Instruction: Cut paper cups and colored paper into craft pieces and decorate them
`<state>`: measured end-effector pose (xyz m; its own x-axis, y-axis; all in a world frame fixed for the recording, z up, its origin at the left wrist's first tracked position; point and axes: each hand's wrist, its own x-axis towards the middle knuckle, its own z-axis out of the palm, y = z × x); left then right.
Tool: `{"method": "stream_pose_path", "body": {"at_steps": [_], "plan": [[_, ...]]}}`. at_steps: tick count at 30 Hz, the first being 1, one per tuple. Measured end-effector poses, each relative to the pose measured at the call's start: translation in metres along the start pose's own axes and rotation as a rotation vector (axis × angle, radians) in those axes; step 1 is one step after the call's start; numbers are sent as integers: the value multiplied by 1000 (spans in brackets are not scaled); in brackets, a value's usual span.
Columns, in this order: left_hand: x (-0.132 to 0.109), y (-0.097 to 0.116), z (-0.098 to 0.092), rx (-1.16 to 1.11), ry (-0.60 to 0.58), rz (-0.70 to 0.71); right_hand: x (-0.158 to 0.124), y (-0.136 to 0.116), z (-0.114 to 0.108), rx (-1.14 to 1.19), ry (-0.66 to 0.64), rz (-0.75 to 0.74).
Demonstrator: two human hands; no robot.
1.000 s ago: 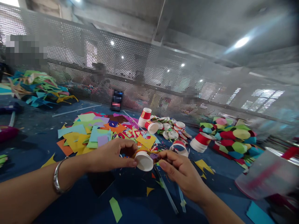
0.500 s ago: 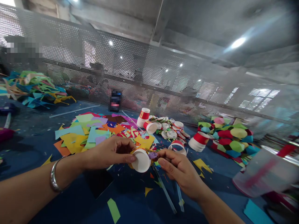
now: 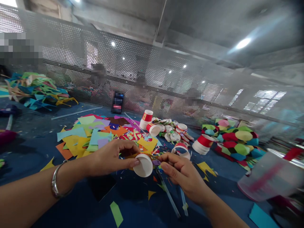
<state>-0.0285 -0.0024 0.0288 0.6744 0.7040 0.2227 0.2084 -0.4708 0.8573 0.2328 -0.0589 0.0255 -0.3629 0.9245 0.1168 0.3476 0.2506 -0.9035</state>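
Our left grip (image 3: 114, 160) holds a cup (image 3: 142, 166). Beside the cup, our right grip (image 3: 181, 171) pinches a purple piece (image 3: 156, 162). Paper (image 3: 147, 144) lies beyond it.

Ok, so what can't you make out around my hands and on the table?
All in the head view:
White cup's side: mostly hidden by its round end and your left hand.
Purple piece at your right hand: too small and blurred to identify.
Magenta object: cut off by the left edge.
Translucent container: cut off by the right edge.
Dark device's screen: pixelated.
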Motion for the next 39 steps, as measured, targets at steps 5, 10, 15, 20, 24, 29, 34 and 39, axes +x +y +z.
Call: {"method": "stream_pose_path", "body": {"at_steps": [5, 10, 15, 20, 24, 29, 34, 39], "plan": [[-1, 1, 0, 35, 17, 26, 0, 2, -1, -27, 2, 15], [-2, 1, 0, 57, 64, 35, -1, 3, -2, -22, 12, 7], [1, -8, -2, -109, 49, -24, -1, 5, -2, 14, -4, 23], [3, -14, -2, -198, 33, -59, 0, 3, -2, 31, -2, 8], [3, -12, 0, -180, 44, -55, 0, 2, -1, 21, -8, -9], [3, -10, 1, -153, 43, -67, -1, 1, 0, 5, -14, -8], [2, -4, 1, -9, 97, -21, 0, 1, 0, -19, -20, -9], [1, -1, 3, 16, 121, -13, 0, 3, -1, -18, -22, 6]]}}
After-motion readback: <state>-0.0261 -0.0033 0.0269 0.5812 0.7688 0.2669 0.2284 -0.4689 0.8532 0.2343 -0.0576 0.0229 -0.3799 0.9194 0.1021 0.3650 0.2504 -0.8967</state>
